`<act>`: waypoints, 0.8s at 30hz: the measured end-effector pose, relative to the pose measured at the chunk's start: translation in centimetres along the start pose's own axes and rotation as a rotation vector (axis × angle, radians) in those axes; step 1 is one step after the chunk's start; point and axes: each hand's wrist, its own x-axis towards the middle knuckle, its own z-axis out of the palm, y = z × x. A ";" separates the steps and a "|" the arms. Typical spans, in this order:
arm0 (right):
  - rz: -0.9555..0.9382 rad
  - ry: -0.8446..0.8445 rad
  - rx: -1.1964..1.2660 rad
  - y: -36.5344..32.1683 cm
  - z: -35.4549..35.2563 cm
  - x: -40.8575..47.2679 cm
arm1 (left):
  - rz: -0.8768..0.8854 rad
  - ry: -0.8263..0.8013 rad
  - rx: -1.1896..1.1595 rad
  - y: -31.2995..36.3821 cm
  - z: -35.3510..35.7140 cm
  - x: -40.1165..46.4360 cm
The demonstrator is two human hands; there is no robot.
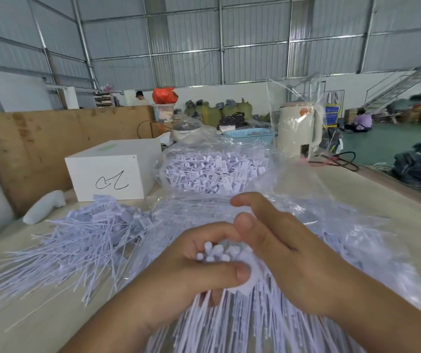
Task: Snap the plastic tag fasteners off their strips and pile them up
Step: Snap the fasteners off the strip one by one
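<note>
Pale lilac plastic fills the near half of the tabletop. The left hand is curled round a bundle of tag fasteners, thumb pressed across it; only the round ends show above the fist, and the stems fan out below toward the near edge, cut off by the frame. The right hand rests against the bundle with fingers fairly straight; whether it grips anything is hidden. A loose pile lies toward the left edge. Behind the hands, a clear bag holds more fasteners, blurred through the film. A white box stands beside the bag.
</note>
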 end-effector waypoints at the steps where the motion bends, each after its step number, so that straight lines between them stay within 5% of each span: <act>1: 0.018 0.003 -0.012 0.0 0.0 0.0 | 0.001 -0.024 -0.015 0.0 0.0 0.0; 10: -0.014 -0.105 -0.179 -0.8 -0.1 0.0 | 0.008 -0.241 0.096 0.0 -0.6 -0.2; 16: -0.013 -0.293 0.022 0.6 -2.4 0.6 | 0.029 -0.179 0.129 0.4 -1.3 -0.3; 20: 0.010 -0.442 0.111 0.6 -3.3 0.6 | 0.036 -0.278 0.180 0.7 -1.2 -0.6; 24: 0.030 -0.369 0.016 0.6 -3.2 0.6 | -0.006 -0.320 0.195 1.0 -1.6 -0.6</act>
